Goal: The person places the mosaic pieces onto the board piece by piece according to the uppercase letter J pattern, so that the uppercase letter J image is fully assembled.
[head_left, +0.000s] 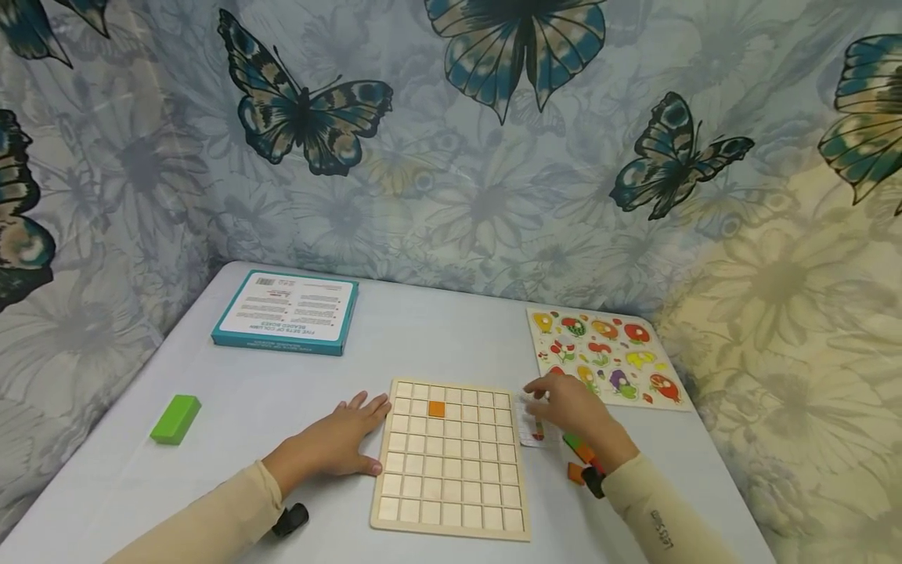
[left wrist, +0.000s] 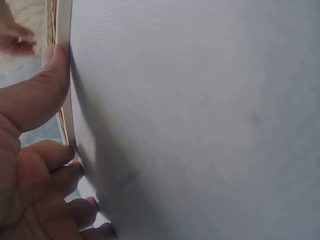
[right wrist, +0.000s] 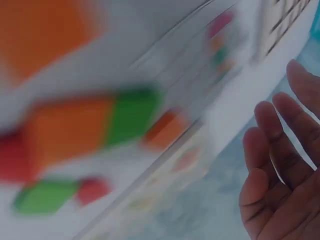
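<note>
A wooden grid board (head_left: pixel 451 462) lies flat on the table, with one orange square tile (head_left: pixel 437 409) in an upper cell. My left hand (head_left: pixel 334 439) rests along the board's left edge, fingers spread; in the left wrist view the thumb (left wrist: pixel 47 82) touches the board's side (left wrist: pixel 64 30). To the right of the board, my right hand (head_left: pixel 571 407) hovers above a small printed card (head_left: pixel 530 440), its fingers loosely bent with nothing visible in them. Orange and green tiles (right wrist: pixel 75 125) lie beneath that wrist, blurred in the right wrist view and partly hidden in the head view.
At the back left lies a teal-and-white box (head_left: pixel 285 311). A green block (head_left: pixel 175 419) sits near the left edge of the white table (head_left: pixel 437 329). The fruit picture board (head_left: pixel 606 356) lies at the back right, close behind my right hand. Patterned fabric walls surround the table.
</note>
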Demonstrator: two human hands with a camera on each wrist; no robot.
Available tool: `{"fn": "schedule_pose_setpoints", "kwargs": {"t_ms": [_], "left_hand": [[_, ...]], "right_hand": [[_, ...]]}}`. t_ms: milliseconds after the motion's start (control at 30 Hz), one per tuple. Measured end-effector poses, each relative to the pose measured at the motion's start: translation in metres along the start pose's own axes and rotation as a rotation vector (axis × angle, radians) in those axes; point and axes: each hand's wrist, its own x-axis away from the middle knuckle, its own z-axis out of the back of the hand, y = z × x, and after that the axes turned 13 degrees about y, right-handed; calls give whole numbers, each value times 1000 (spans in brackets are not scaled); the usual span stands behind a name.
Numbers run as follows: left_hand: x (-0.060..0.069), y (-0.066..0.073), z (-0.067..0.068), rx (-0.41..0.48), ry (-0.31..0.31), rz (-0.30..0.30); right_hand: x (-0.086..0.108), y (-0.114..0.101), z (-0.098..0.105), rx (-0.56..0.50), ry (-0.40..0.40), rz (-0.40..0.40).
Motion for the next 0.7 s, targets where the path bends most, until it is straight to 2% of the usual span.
{"fn": "schedule_pose_setpoints", "kwargs": {"t_ms": [167, 333, 500, 700], "left_hand": [[1, -2, -1, 8, 2, -1], [5, 0, 1, 29, 6, 8], [8, 3, 4, 62, 15, 15], [5, 2, 4, 47, 24, 3]], "right_hand": [[27, 50, 17, 33, -45, -160], [48, 82, 26, 36, -93, -284], [60, 98, 30, 13, -129, -307], [69, 102, 28, 3, -124, -334]]}}
